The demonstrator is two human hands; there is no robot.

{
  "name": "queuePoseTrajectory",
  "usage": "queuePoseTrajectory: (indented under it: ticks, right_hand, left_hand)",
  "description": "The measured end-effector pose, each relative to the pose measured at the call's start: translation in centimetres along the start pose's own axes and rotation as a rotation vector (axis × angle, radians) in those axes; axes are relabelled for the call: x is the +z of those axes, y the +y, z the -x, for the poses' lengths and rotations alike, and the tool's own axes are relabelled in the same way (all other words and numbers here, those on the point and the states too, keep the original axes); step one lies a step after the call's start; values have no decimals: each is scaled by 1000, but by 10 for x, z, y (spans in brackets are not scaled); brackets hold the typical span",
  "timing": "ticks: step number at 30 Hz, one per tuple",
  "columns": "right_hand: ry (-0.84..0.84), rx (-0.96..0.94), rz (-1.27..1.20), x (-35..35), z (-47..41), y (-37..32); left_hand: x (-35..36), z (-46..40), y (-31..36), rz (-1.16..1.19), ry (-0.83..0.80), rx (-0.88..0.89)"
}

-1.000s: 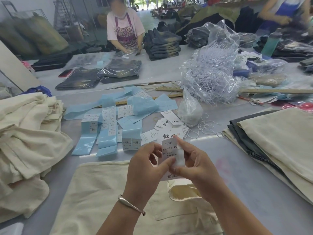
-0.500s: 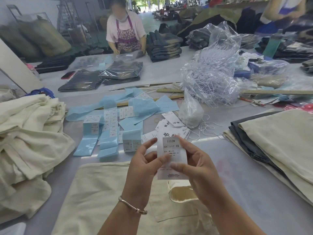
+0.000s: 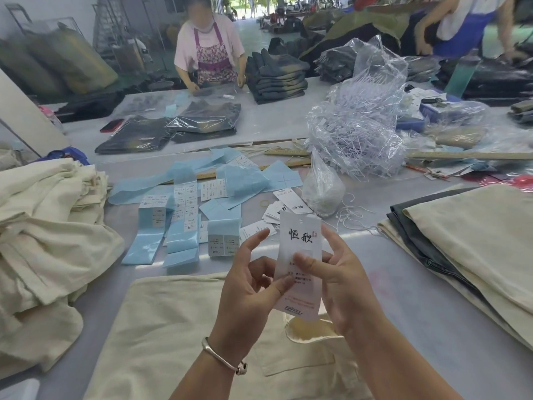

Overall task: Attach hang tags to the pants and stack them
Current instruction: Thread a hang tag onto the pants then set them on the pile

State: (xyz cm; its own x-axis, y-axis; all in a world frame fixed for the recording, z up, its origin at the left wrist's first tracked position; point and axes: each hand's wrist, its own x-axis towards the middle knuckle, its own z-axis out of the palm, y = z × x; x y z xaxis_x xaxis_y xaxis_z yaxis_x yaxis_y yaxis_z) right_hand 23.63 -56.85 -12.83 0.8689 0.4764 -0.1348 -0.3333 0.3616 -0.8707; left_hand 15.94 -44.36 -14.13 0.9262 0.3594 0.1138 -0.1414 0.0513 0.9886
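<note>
A white hang tag (image 3: 300,246) with black brush characters stands upright between my hands, above cream pants (image 3: 173,327) spread flat on the table. My left hand (image 3: 248,290) pinches the tag's left edge with the thumb, its other fingers spread. My right hand (image 3: 340,278) holds the tag's right side, thumb pressed across the front. Loose white tags (image 3: 288,206) lie beyond my hands. A folded stack of cream and dark pants (image 3: 467,249) sits at the right.
A heap of cream pants (image 3: 43,241) fills the left. Blue sticker sheets (image 3: 187,215) cover the table's middle. A plastic bag of white strings (image 3: 360,134) and a smaller bag (image 3: 323,189) stand behind. Two people work at the far table.
The tag has been turned over: the side with the size sticker faced me before, now the side with the brush characters does. My hands stayed in place over the pants.
</note>
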Motion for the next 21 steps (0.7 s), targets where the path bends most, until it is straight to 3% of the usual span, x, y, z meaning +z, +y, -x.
queuePoseTrajectory:
  ticks: [5,8,13,16,21]
  right_hand:
    - [194,-34,-39,9,-4,7]
    - [309,-173,201,13,-4,15]
    - [338,-355,462,10,-16,29]
    - [422,-337,704,-3,-28,41]
    - [488,-188,645,-23,-50,54]
  left_hand:
    - [-3,-4,-5,65,-56,-40]
    - [-2,-8,-7,113,-104,-167]
    - [8,-17,-13,97,-79,-257]
    - [12,-25,-20,93,-35,-299]
    - [25,-38,-38,-29,46,-318]
